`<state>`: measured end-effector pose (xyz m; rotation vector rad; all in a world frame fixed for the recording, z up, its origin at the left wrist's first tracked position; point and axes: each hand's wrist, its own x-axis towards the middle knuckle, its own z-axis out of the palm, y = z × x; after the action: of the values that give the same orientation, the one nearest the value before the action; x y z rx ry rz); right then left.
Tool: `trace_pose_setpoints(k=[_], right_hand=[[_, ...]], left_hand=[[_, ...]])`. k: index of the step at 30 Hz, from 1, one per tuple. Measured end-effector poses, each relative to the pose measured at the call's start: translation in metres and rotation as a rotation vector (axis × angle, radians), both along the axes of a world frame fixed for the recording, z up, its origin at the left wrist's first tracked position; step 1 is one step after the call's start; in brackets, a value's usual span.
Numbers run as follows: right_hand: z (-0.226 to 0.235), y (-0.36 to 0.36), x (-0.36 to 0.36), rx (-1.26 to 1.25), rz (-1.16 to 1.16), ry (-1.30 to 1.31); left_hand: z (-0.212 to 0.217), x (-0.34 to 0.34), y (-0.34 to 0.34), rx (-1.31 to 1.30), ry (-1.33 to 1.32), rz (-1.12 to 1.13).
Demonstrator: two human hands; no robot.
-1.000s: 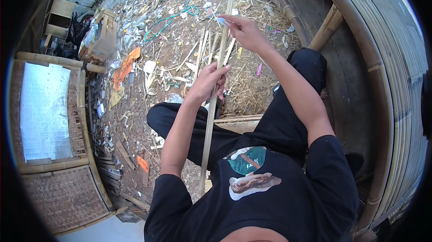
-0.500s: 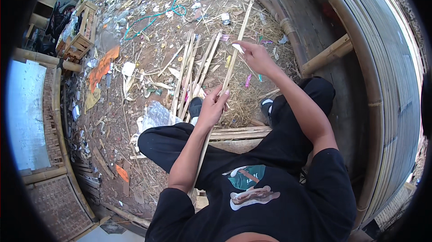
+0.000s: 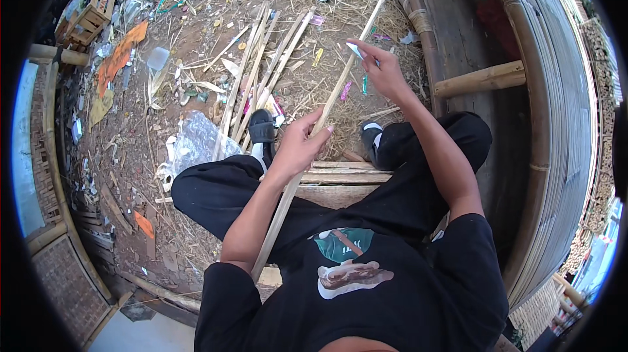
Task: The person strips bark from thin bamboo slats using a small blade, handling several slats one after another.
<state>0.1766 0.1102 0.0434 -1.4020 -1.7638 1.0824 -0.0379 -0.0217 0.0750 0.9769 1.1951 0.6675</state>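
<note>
A long thin bamboo strip runs from my lap up toward the top of the picture. My left hand grips it low down, near my knees. My right hand holds a small knife whose light blade rests against the strip farther up. I sit on a low wooden bench with my legs in black trousers and dark sandals on the ground.
Several more bamboo strips lie on the littered dirt ahead of my feet, with straw, a clear plastic bag and orange scraps. A curved bamboo wall and a pole stand at the right. A wooden crate sits far left.
The view has tilted down and shifted, so the strip now leans more to the right. My right hand with the knife has slid along the strip; my left hand keeps its grip.
</note>
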Motion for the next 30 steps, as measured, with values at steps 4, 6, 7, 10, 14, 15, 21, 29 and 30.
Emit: trace_pose_setpoints(k=[4,6,7,10,14,15,21,29,30], right_hand=[[-0.008,0.006,-0.001,0.073,-0.045,-0.002],[-0.012,0.005,-0.002,0.062,-0.081,0.003],[-0.015,0.005,-0.002,0.059,-0.084,0.003],[-0.025,0.001,-0.003,0.084,-0.058,-0.029],[-0.028,-0.005,-0.005,-0.052,0.009,-0.069],[-0.027,-0.006,-0.004,-0.106,0.009,-0.081],[-0.035,-0.012,-0.005,-0.124,0.030,-0.015],[-0.032,-0.035,-0.027,-0.123,0.203,0.003],[-0.028,-0.036,-0.032,-0.180,0.189,0.016]], left_hand=[[-0.012,0.003,-0.004,0.022,0.060,-0.008],[-0.017,0.003,-0.005,0.262,0.221,-0.015],[-0.017,0.003,-0.006,0.259,0.221,-0.018],[-0.018,0.002,-0.007,0.286,0.317,-0.060],[-0.021,0.001,-0.008,0.369,0.384,-0.072],[-0.020,0.001,-0.007,0.349,0.396,-0.090],[-0.039,0.002,-0.010,0.307,0.290,0.009],[-0.016,0.007,0.004,0.196,0.389,-0.007],[-0.016,0.006,0.006,0.235,0.412,0.011]])
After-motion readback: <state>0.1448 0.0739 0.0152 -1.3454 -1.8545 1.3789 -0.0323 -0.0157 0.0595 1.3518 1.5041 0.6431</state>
